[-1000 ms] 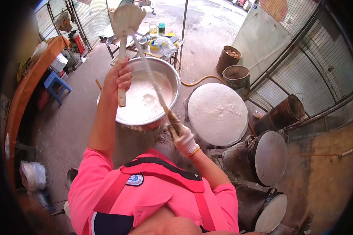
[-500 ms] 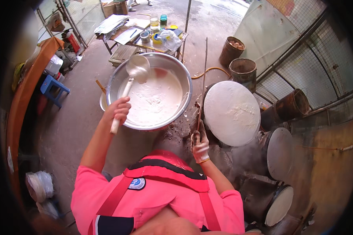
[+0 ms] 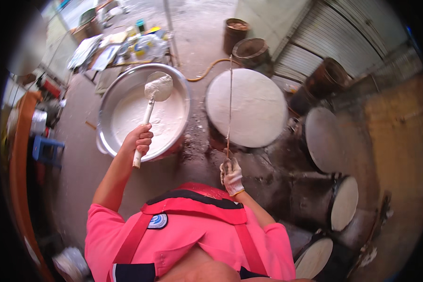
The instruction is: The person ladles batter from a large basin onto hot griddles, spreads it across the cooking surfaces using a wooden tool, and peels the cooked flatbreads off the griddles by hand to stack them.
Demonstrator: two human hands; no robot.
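The ladle [image 3: 158,87] has lifted, loaded with white batter, above the metal basin [image 3: 109,96]. The left hand [image 3: 139,140] grips its handle. The gloved right hand [image 3: 231,175] clasps a thin stick [image 3: 229,103] over the round white steamer [image 3: 247,107].

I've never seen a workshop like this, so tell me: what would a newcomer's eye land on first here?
First, the big metal basin of white batter at upper left, where the left hand holds a full ladle over it. Next, the round white disc just right of it, with a thin stick held upright by the gloved right hand. More round discs curve down the right side.
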